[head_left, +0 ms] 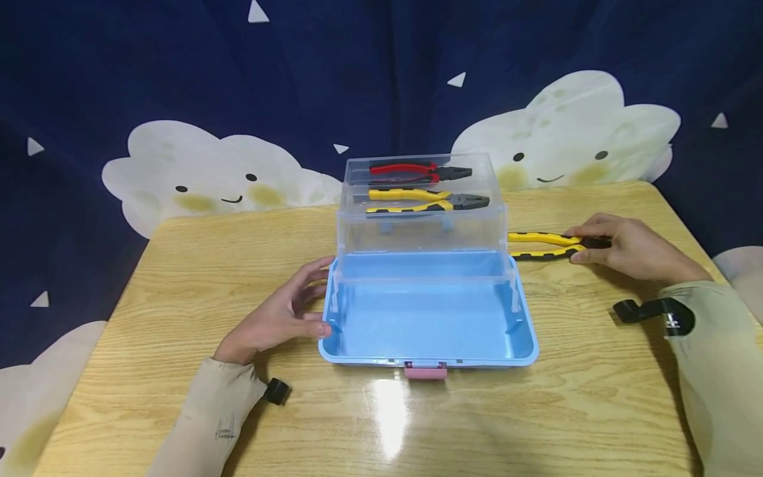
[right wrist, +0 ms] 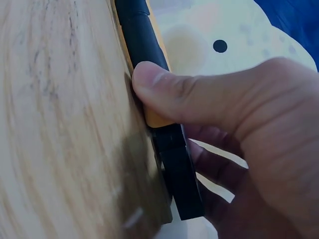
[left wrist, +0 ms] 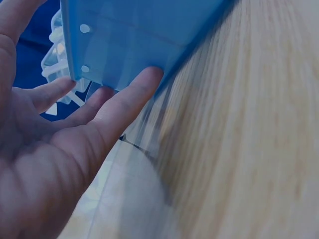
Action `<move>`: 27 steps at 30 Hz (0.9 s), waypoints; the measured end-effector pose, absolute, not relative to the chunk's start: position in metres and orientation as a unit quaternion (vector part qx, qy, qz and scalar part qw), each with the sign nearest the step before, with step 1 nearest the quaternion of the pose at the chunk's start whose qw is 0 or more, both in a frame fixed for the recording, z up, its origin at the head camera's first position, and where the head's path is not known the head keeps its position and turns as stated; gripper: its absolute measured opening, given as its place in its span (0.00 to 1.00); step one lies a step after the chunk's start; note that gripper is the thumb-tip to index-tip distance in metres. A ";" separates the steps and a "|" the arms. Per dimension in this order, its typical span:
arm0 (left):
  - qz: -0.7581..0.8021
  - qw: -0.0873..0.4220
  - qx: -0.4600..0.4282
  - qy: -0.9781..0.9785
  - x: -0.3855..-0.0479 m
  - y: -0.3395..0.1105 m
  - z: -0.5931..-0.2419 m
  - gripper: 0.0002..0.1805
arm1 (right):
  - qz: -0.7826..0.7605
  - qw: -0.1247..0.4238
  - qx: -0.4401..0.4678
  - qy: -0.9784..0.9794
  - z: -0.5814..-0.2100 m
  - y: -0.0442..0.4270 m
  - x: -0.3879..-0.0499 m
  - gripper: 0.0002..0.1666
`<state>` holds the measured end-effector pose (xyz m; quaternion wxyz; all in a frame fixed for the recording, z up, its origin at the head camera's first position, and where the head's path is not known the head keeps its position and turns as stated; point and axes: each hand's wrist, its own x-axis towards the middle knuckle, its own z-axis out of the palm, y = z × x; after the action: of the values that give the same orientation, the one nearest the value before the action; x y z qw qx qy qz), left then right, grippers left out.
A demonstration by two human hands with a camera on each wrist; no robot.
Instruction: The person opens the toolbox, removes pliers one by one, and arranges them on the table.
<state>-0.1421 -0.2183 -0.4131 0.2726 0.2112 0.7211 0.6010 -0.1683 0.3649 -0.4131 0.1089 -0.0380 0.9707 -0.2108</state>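
Observation:
A light blue toolbox (head_left: 417, 324) stands with its front facing the person, its clear tiered tray (head_left: 417, 235) raised at the back. Red-handled pliers (head_left: 405, 173) and yellow-handled pliers (head_left: 411, 199) lie up in that tray. My left hand (head_left: 286, 315) rests against the box's left side, thumb at the rim; the left wrist view shows its fingers (left wrist: 127, 102) fairly straight and spread on the blue wall. At the right, my right hand (head_left: 632, 248) pinches another pair of yellow-and-black pliers (head_left: 539, 237) near the jaws, low by the tabletop. The handles point toward the box.
The wooden table (head_left: 238, 265) bears the box near its middle. A pink latch (head_left: 426, 372) hangs at the box's front. Behind the table is a dark blue curtain (head_left: 334, 73) with clouds and triangles. Each sleeve carries a black camera mount (head_left: 652, 309).

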 end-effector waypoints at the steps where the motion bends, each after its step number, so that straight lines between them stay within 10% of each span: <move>1: 0.601 0.272 0.212 0.721 -0.142 -0.218 -0.413 0.58 | -0.217 0.118 -0.035 0.968 -0.414 0.365 -0.169 0.33; 27: 0.606 0.271 0.218 0.716 -0.143 -0.218 -0.413 0.58 | -0.269 0.078 0.020 0.960 -0.408 0.369 -0.168 0.44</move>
<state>-0.1427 -0.2180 -0.4132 0.2707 0.2180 0.7159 0.6055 -0.1683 0.3688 -0.4079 0.0781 0.0201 0.9599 -0.2686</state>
